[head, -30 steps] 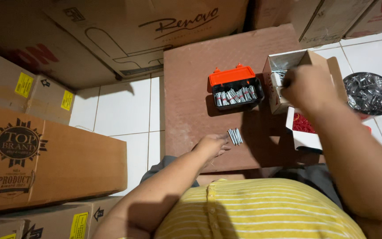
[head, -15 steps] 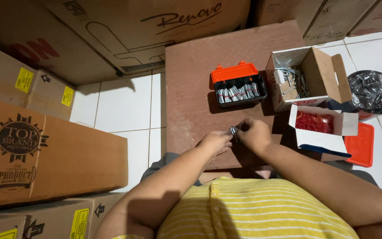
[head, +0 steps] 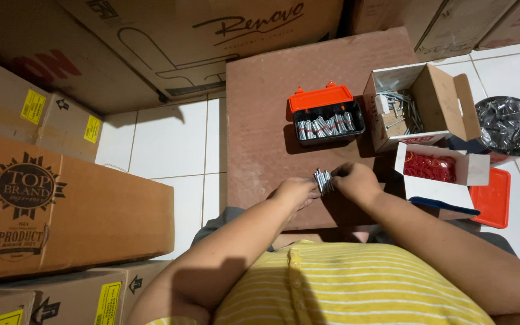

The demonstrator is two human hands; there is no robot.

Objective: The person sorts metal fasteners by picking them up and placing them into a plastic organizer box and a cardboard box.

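While large cardboard cartons fill the left of the frame, stacked on white floor tiles, the work itself sits at centre on a reddish-brown board. Just below centre, the left hand and the right hand meet over a small bundle of metal pins; both sets of fingers are curled in against it from either side, the left at its near end and the right closed round its far side, so the bundle is pinched between them just above the board. It looks like a gathering and squaring-up step, and the move after it would seem to call for a firm one-handed hold so the pins do not splay. Above the hands lies a small black case with an orange lid, rows of similar pins inside. Further right stand an open carton of loose metal pieces, a white box of red rubber bands, an orange lid and, at the right edge, a dark bag of metal parts.
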